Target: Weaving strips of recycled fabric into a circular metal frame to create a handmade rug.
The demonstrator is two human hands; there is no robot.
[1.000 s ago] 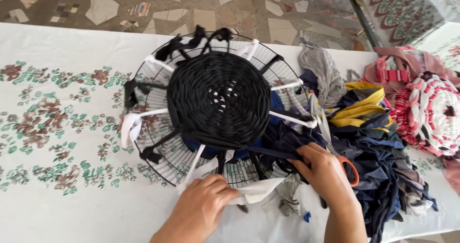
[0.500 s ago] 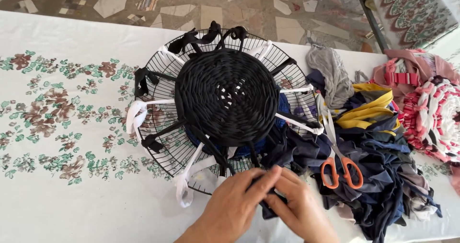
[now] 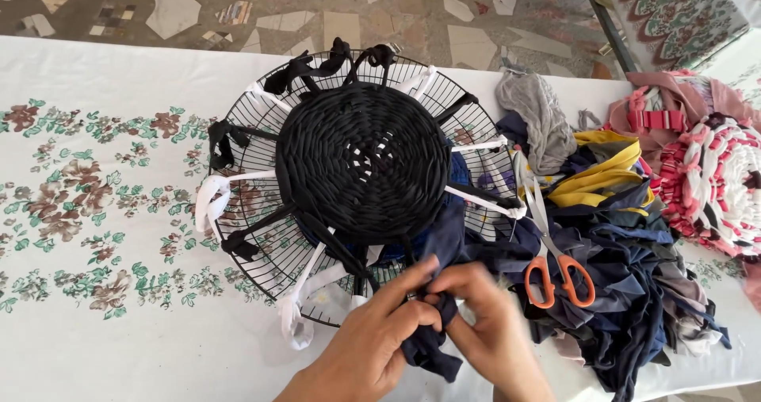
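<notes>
You have on the table (image 3: 95, 338): 1 round wire frame (image 3: 261, 144); 1 black woven disc (image 3: 363, 162) on it; 1 pair of orange-handled scissors (image 3: 555, 267); 1 heap of cloth strips (image 3: 634, 275); 1 pink-and-white woven mat (image 3: 717, 184). Your 2 hands, left hand (image 3: 372, 346) and right hand (image 3: 495, 327), share 1 dark blue strip (image 3: 424, 346).

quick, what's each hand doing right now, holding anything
Left hand: closed on the dark navy fabric strip, pinching it.
Right hand: closed on the same strip, slightly blurred.
</notes>
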